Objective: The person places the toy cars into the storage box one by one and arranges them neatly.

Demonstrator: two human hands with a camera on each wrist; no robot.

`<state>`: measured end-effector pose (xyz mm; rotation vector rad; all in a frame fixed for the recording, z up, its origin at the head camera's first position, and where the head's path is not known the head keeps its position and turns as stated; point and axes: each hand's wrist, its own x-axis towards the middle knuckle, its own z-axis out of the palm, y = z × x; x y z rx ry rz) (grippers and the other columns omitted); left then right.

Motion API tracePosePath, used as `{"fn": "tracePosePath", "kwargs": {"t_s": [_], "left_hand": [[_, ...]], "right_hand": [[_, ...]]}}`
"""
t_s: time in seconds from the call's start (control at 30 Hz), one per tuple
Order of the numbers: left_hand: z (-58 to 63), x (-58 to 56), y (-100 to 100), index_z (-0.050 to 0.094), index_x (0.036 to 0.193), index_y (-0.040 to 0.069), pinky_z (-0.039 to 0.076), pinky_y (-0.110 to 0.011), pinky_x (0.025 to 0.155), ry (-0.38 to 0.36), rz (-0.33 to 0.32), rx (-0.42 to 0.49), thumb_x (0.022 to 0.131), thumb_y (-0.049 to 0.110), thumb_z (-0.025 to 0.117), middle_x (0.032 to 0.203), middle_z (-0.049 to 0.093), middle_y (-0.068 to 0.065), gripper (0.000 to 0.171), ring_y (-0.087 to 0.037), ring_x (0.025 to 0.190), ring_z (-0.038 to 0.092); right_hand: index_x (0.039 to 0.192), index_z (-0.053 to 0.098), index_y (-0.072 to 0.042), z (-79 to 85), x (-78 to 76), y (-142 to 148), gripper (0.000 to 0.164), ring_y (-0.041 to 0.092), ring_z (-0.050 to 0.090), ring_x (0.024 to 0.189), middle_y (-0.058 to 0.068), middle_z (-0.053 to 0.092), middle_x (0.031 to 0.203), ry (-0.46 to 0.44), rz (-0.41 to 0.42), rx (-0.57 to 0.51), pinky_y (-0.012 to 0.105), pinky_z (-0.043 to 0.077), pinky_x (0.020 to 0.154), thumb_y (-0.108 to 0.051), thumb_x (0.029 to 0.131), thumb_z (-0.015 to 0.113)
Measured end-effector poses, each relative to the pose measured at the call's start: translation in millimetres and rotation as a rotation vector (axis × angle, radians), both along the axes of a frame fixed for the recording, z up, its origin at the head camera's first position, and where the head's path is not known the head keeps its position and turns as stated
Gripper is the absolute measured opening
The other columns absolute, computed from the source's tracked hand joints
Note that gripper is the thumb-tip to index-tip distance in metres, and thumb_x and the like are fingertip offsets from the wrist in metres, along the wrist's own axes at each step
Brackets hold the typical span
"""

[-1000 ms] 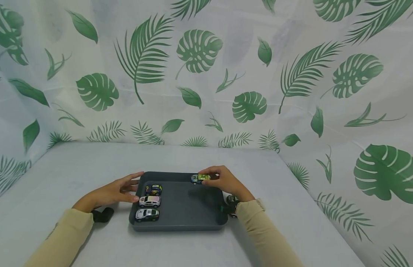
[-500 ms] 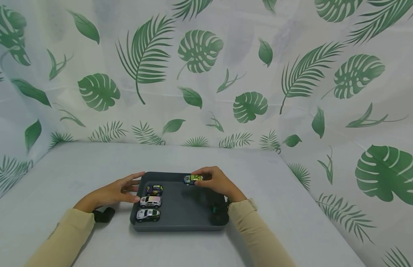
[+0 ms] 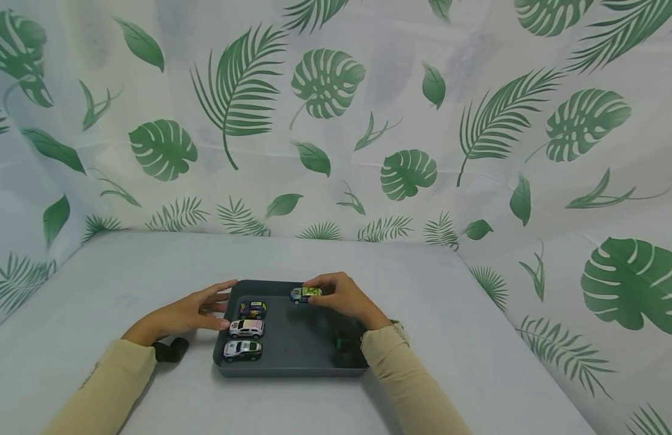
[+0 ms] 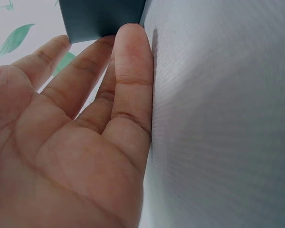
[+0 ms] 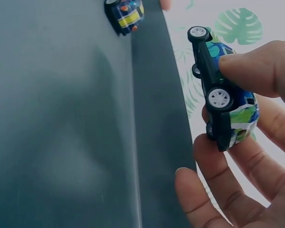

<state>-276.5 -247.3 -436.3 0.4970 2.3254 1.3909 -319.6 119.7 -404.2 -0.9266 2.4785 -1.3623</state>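
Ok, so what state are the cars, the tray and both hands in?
Gray tray: lying flat, partly filled
Purple-yellow car: on its wheels
Pink-white car: on its wheels
White-dark car: on its wheels
Green-yellow car: lifted above the tray floor
Left hand: fingers extended, touching the tray
Right hand: pinching the green-yellow car

blue-and-green toy car; dark grey tray; green-leafed white backdrop

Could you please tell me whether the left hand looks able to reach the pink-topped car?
Probably yes: the left hand rests close by at the tray's rim, and nothing covers the pink-topped car.
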Motion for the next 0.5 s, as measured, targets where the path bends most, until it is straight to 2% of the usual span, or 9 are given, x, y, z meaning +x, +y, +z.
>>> {"fn": "tracePosePath", "kwargs": {"t_s": [0.27, 0.5], "left_hand": [[-0.6, -1.1, -0.5, 0.016, 0.173, 0.006, 0.04, -0.073, 0.112, 0.002, -0.001, 0.0, 0.095, 0.033, 0.085, 0.167, 0.028, -0.041, 0.107, -0.058, 0.148, 0.04], [-1.4, -2.1, -0.3, 0.017, 0.173, 0.005, 0.04, -0.072, 0.113, 0.008, -0.004, 0.005, 0.095, 0.032, 0.085, 0.167, 0.028, -0.041, 0.107, -0.058, 0.148, 0.04]], "right_hand": [[0.125, 0.077, 0.005, -1.6, -1.3, -11.2, 0.03, 0.021, 0.074, 0.1, 0.019, 0.077, 0.119, -0.023, -0.017, 0.065, 0.032, 0.059, 0.085, -0.002, 0.096, 0.079], [0.124, 0.077, 0.005, -7.6, -4.9, -17.6, 0.029, 0.031, 0.074, 0.113, 0.018, 0.077, 0.122, -0.024, -0.043, 0.122, 0.039, 0.06, 0.095, -0.003, 0.096, 0.08]]}}
